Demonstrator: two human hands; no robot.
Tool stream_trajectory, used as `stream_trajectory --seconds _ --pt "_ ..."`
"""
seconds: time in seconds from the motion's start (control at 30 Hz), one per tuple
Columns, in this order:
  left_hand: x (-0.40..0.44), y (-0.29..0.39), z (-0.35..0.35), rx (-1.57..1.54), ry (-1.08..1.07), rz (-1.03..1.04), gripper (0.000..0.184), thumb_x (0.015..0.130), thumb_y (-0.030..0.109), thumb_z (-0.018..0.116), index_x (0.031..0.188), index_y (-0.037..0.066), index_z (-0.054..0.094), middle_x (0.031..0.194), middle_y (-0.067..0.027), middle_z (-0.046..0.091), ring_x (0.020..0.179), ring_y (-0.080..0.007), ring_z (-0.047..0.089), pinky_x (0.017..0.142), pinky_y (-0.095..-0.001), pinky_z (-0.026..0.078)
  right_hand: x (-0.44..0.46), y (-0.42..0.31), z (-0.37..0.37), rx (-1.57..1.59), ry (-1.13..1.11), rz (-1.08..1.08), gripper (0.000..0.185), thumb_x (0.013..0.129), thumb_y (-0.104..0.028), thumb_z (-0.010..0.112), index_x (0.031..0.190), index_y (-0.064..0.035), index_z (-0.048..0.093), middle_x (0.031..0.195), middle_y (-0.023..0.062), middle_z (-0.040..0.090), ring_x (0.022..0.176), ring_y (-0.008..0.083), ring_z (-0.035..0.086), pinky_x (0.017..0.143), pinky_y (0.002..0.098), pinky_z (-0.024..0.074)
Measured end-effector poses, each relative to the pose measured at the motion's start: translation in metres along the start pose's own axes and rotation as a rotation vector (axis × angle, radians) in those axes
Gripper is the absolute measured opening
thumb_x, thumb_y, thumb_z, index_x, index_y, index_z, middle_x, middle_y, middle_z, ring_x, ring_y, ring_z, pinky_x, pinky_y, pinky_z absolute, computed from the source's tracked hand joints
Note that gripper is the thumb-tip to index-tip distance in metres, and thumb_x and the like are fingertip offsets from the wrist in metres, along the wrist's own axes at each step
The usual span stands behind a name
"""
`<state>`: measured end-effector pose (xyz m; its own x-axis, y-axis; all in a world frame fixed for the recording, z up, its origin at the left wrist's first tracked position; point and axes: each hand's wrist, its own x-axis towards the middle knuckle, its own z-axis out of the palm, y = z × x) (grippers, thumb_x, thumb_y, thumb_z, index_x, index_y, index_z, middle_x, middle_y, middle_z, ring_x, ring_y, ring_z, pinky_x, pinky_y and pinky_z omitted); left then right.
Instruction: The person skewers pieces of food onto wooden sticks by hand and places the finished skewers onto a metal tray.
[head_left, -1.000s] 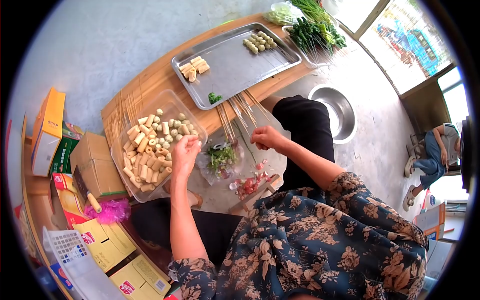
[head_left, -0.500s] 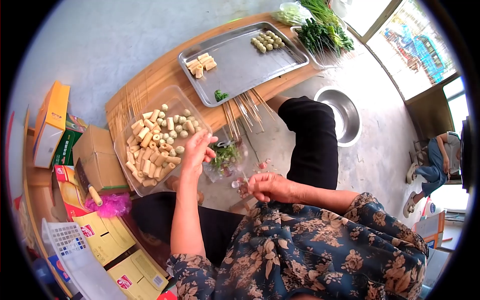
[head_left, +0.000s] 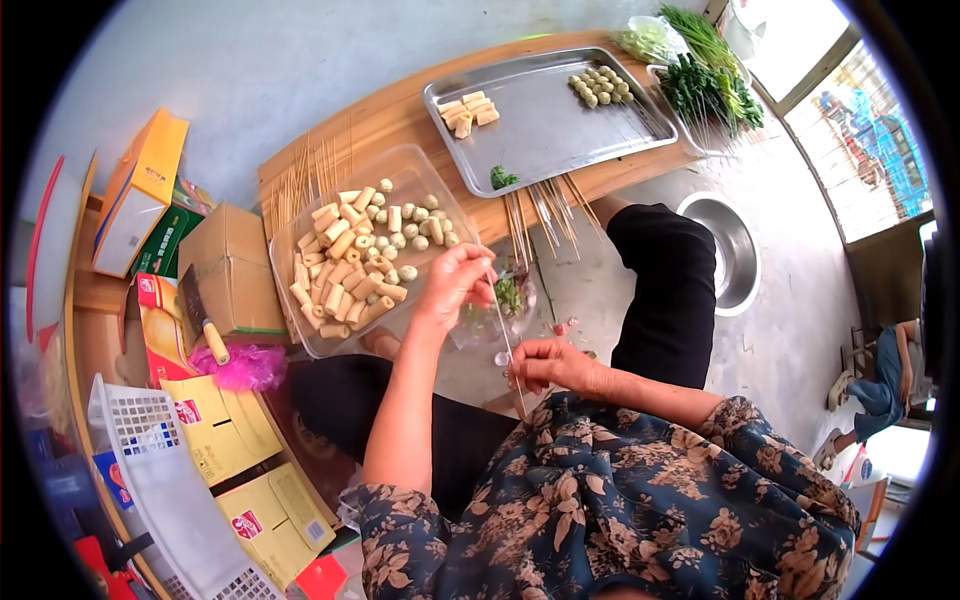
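My right hand is closed in a pinch around a thin bamboo skewer, which slants up toward my other hand. My left hand has its fingertips pinched at the skewer's upper end; a small pale bit shows there, too small to name. Left of it, a clear plastic tub holds tube-shaped tan pieces and greenish balls. Beyond lies a metal tray with short tan skewered pieces, a row of greenish balls and a bit of greens.
Bare skewers stick out from under the tray over the wooden table's edge. Leafy greens sit at the far right end. A steel basin is on the floor. Boxes and a knife are at left. Another person sits at right.
My left hand has left the tub's edge and closed at the skewer's upper end. My right hand keeps its pinch. The whole view has shifted, so the table appears farther right.
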<state>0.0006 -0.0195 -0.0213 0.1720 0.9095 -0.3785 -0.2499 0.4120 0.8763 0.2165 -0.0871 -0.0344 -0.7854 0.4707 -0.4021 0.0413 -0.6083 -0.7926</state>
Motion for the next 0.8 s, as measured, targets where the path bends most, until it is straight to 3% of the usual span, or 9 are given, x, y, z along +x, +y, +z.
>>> stream_trajectory --seconds 0.13,0.23,0.27,0.3,0.4,0.5,0.63,0.73,0.8 --pt "0.008 -0.011 -0.010 0.115 -0.092 -0.025 0.018 0.090 0.017 0.059 0.102 0.004 0.060 0.080 -0.0036 0.062 0.065 -0.0128 0.063 0.056 -0.0255 0.051 0.012 -0.014 0.000 0.029 0.159 -0.060 0.015 0.093 -0.019 0.053 0.091 -0.0040 0.056 0.078 0.0056 0.063 0.050 0.0078 0.051 0.042 0.0200 0.0371" --pt "0.007 -0.009 -0.048 1.045 0.385 0.505 0.025 0.084 0.017 0.064 0.104 0.002 0.061 0.090 -0.0108 0.063 0.088 -0.0261 0.063 0.073 -0.0368 0.050 0.015 -0.012 -0.005 0.100 0.224 -0.070 0.016 0.095 -0.021 0.052 0.096 -0.0049 0.053 0.078 0.0082 0.064 0.044 0.0075 0.047 0.034 0.0194 0.0309" --pt "-0.005 0.001 -0.056 1.239 0.554 0.529 0.030 0.081 0.018 0.066 0.106 0.002 0.061 0.097 -0.0144 0.061 0.093 -0.0300 0.060 0.078 -0.0394 0.049 0.013 -0.013 -0.006 0.090 0.224 -0.067 0.015 0.095 -0.020 0.051 0.096 -0.0047 0.052 0.077 0.0080 0.064 0.044 0.0075 0.047 0.035 0.0196 0.0313" --pt "-0.017 0.012 -0.060 1.336 0.704 0.408 0.030 0.080 0.017 0.067 0.105 0.003 0.061 0.103 -0.0155 0.060 0.097 -0.0332 0.057 0.081 -0.0405 0.047 0.012 -0.014 -0.008 0.080 0.226 -0.065 0.015 0.095 -0.019 0.050 0.097 -0.0045 0.052 0.077 0.0079 0.064 0.044 0.0075 0.047 0.036 0.0198 0.0317" --pt "-0.030 0.021 -0.086 1.441 0.890 0.180 0.024 0.077 0.016 0.069 0.097 0.006 0.061 0.105 -0.0152 0.058 0.097 -0.0356 0.056 0.080 -0.0443 0.046 0.008 -0.005 -0.014 0.063 0.209 -0.098 0.013 0.094 -0.017 0.048 0.097 -0.0051 0.052 0.075 0.0074 0.064 0.045 0.0076 0.047 0.036 0.0199 0.0310" --pt "-0.032 0.009 -0.102 1.571 0.857 0.071 0.021 0.079 0.013 0.064 0.098 0.006 0.061 0.105 -0.0132 0.057 0.097 -0.0325 0.058 0.078 -0.0444 0.048 0.006 -0.001 -0.017 0.065 0.208 -0.090 0.011 0.093 -0.014 0.048 0.098 -0.0054 0.052 0.073 0.0070 0.063 0.044 0.0076 0.046 0.036 0.0200 0.0299" --pt "-0.032 -0.003 -0.112 1.651 0.850 0.146 0.016 0.079 0.015 0.064 0.093 0.007 0.062 0.101 -0.0133 0.058 0.095 -0.0332 0.058 0.077 -0.0450 0.047 0.004 0.000 -0.019 0.044 0.219 -0.092 0.011 0.092 -0.014 0.047 0.098 -0.0058 0.053 0.073 0.0063 0.063 0.043 0.0073 0.045 0.036 0.0205 0.0297" --pt "-0.028 -0.008 -0.120 1.469 0.905 0.164 0.014 0.079 0.019 0.066 0.089 0.010 0.063 0.088 -0.0148 0.059 0.088 -0.0359 0.058 0.073 -0.0467 0.046 0.004 0.002 -0.021 0.047 0.209 -0.105 0.013 0.092 -0.014 0.047 0.099 -0.0059 0.054 0.072 0.0057 0.063 0.043 0.0072 0.045 0.036 0.0204 0.0298" --pt "-0.027 -0.006 -0.116 1.513 0.904 0.167 0.013 0.079 0.018 0.065 0.088 0.008 0.063 0.089 -0.0143 0.060 0.087 -0.0335 0.060 0.072 -0.0451 0.047 0.003 0.001 -0.022 0.052 0.214 -0.109 0.014 0.093 -0.014 0.047 0.100 -0.0056 0.054 0.072 0.0053 0.062 0.043 0.0072 0.045 0.036 0.0204 0.0300"
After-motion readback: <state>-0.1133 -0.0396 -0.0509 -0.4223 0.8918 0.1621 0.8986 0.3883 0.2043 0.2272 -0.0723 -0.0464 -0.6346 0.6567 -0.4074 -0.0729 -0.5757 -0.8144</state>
